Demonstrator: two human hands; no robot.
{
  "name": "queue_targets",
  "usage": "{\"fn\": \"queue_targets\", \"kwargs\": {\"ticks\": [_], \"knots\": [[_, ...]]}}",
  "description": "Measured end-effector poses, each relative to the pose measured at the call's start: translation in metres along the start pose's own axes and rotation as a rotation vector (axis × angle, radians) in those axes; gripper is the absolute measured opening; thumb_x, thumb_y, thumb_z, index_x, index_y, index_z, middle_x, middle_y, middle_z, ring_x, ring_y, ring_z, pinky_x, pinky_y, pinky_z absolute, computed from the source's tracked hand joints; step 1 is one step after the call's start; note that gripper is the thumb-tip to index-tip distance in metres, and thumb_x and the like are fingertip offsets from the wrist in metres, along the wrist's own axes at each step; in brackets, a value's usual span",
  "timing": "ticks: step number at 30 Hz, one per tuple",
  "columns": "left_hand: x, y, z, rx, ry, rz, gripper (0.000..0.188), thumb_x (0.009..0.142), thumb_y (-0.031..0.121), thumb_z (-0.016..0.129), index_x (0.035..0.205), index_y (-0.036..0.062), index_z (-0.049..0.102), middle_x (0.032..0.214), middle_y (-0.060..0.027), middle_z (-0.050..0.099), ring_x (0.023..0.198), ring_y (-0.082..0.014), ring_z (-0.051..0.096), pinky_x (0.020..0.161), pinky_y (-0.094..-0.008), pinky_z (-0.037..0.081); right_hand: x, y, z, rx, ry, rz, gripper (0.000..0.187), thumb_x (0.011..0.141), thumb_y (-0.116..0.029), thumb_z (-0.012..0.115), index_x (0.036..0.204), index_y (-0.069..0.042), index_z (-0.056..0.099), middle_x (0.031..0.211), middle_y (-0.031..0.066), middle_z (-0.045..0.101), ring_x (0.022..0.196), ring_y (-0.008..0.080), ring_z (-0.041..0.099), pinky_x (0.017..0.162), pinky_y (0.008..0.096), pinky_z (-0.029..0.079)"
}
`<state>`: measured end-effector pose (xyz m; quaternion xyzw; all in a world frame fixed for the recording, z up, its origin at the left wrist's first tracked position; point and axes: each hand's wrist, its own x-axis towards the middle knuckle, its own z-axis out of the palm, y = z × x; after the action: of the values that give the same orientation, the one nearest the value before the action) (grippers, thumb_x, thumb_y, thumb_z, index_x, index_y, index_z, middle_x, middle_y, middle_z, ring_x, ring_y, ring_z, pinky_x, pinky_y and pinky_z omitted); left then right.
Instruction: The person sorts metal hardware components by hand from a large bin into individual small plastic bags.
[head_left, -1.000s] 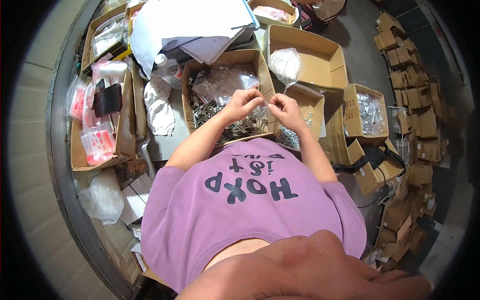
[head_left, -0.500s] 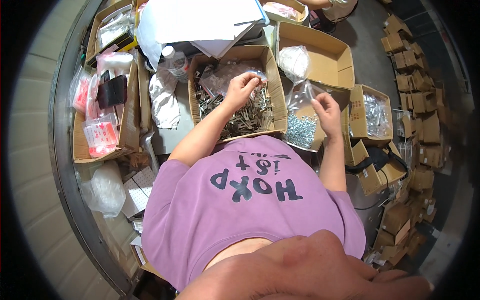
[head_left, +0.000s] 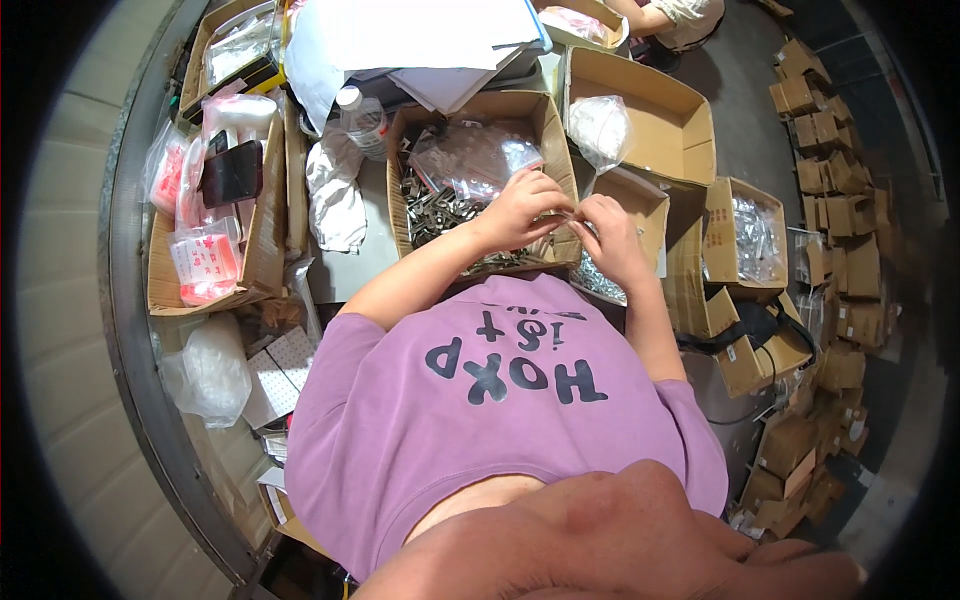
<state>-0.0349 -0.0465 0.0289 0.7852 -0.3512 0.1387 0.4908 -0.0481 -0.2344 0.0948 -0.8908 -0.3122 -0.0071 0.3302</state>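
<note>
Logged from my remote seat: one pale panelled wall [head_left: 75, 330], left; grey metal frame [head_left: 143, 400] alongside; grey tabletop [head_left: 335, 280]; grey floor [head_left: 735, 100], upper right; bright light over the table, right edge shadowed.

Left grip [head_left: 528, 210] and right grip [head_left: 613, 238] are close together over a cardboard box's [head_left: 554, 138] rim.

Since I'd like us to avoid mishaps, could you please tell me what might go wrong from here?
Anything slipping from the left hand or right hand could get lost among the metal pieces below. Those pieces lie close to the small silvery hardware, so strays might mix. The dark flat device lying on plastic bags might slide if they shift.
</note>
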Motion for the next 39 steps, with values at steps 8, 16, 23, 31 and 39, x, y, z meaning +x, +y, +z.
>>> {"fn": "queue_targets", "kwargs": {"ticks": [8, 16, 23, 31, 39], "knots": [[0.008, 0.007, -0.004, 0.036, -0.049, 0.045, 0.011, 0.076, 0.012, 0.066, 0.084, 0.0079, 0.059, 0.082, -0.0056, 0.053, 0.087, -0.0248, 0.050, 0.086, -0.0381, 0.033, -0.003, -0.005, -0.017, -0.038, -0.019, -0.009, 0.011, 0.075, -0.005, 0.061, 0.079, 0.000, 0.052, 0.078, 0.0143, 0.054, 0.075, 0.0335, 0.052, 0.066, 0.0402, 0.043], [-0.001, -0.031, -0.006, 0.127, 0.056, -0.144, 0.011, 0.076, 0.015, 0.065, 0.083, 0.0068, 0.060, 0.086, -0.0068, 0.056, 0.091, -0.0272, 0.051, 0.081, -0.0386, 0.037, -0.027, 0.029, -0.057, 0.047, 0.195, 0.263, 0.008, 0.078, -0.003, 0.059, 0.082, 0.001, 0.054, 0.077, 0.0110, 0.054, 0.070, 0.0224, 0.052, 0.065, 0.0324, 0.042], [-0.013, -0.057, 0.007, 0.528, -0.370, -0.608, 0.022, 0.081, 0.022, 0.055, 0.098, 0.0071, 0.060, 0.115, -0.0141, 0.053, 0.098, -0.0338, 0.056, 0.079, -0.0468, 0.045, -0.094, 0.098, -0.144, -0.028, 0.618, 0.576, 0.015, 0.087, -0.015, 0.057, 0.084, 0.000, 0.056, 0.072, 0.0024, 0.053, 0.068, 0.0105, 0.048, 0.065, 0.0251, 0.042], [-0.015, -0.068, 0.004, 0.579, -0.344, -0.523, 0.014, 0.072, 0.011, 0.057, 0.083, 0.0029, 0.061, 0.085, -0.0149, 0.061, 0.085, -0.0335, 0.061, 0.074, -0.0411, 0.049, -0.063, 0.092, -0.095, -0.008, 0.594, 0.521, 0.016, 0.085, -0.016, 0.061, 0.087, 0.000, 0.058, 0.075, 0.0052, 0.059, 0.069, 0.0113, 0.052, 0.065, 0.0255, 0.043], [-0.007, -0.044, -0.013, -0.182, 0.061, -0.440, 0.018, 0.070, -0.001, 0.064, 0.085, 0.0006, 0.055, 0.077, -0.0088, 0.059, 0.073, -0.0184, 0.058, 0.068, -0.0284, 0.048, 0.022, 0.024, 0.009, 0.063, 0.096, 0.057, 0.057, 0.070, -0.010, 0.070, 0.123, -0.006, 0.048, 0.122, 0.0154, 0.052, 0.116, 0.0286, 0.048, 0.100, 0.0361, 0.036]]}}
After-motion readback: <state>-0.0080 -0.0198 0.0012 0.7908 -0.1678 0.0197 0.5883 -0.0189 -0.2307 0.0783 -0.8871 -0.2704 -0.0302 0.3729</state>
